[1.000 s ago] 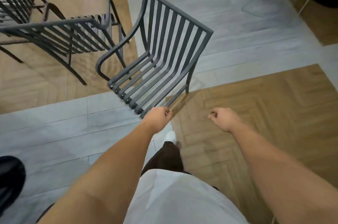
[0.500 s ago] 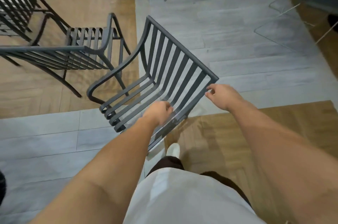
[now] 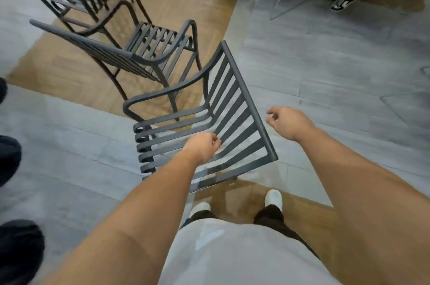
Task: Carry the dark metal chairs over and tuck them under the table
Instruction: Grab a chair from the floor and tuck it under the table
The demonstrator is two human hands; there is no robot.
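clearly slatted dark grey metal chair (image 3: 223,126), tilted

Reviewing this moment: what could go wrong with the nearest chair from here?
1. Only the left hand grips the tilted nearest chair; the right hand hangs free beside its backrest, so it may twist or drop.
2. Its armrest sits close to the second chair, so swinging it may snag.
3. The person's shoes stand under the raised frame.

near chair (image 3: 223,122) before feet, two chairs (image 3: 149,52) behind-left
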